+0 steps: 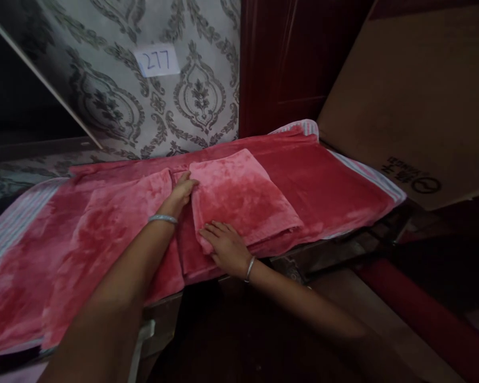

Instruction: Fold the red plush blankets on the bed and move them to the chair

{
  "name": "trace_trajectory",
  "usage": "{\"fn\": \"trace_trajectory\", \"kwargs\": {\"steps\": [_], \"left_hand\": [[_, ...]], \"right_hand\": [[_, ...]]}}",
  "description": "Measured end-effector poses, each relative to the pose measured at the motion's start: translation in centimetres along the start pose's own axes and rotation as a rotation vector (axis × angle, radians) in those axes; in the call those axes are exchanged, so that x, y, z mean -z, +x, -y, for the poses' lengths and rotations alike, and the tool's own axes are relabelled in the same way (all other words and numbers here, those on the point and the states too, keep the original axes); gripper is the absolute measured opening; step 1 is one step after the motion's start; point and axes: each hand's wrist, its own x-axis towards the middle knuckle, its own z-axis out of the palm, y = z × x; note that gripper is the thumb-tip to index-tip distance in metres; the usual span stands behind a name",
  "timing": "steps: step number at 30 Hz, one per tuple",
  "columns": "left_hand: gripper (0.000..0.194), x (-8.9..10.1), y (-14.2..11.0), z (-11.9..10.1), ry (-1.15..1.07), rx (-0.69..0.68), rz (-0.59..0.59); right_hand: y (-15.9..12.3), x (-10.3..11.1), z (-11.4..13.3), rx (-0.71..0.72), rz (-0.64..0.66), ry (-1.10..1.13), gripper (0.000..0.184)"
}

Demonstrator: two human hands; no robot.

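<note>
A small folded pink-red towel (243, 197) lies on a larger red cloth (327, 181) spread over a table. My left hand (179, 194) rests at the towel's far left corner, fingers curled on its edge. My right hand (223, 246) lies flat on the towel's near left corner, fingers stretched out. Both wrists wear a silver bangle. Another length of pink-red cloth (104, 234) lies spread out to the left of the folded towel.
Patterned wallpaper with a paper label reading 277 (157, 59) stands behind the table. A dark red door (287, 58) is at the back. A large cardboard box (415, 101) leans at the right. A striped cloth edge (11, 223) shows under the red cloth.
</note>
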Motion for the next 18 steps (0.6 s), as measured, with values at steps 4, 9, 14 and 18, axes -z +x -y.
{"fn": "trace_trajectory", "kwargs": {"steps": [4,9,14,18], "left_hand": [[0.072,1.2,-4.6,0.2,-0.053,0.014,0.131],[0.067,1.9,-11.0,1.3,-0.130,0.038,0.302],[0.047,1.5,-14.3,1.8,-0.159,0.236,0.321],[0.029,0.7,-14.8,-0.1,-0.189,0.347,0.294]], "right_hand": [[0.5,1.1,-0.2,-0.011,-0.036,0.092,0.048],[-0.2,1.4,-0.8,0.080,-0.104,0.126,0.042],[-5.0,3.0,-3.1,0.105,-0.346,0.128,0.044],[-9.3,5.3,-7.5,-0.199,-0.669,-0.038,0.052]]}}
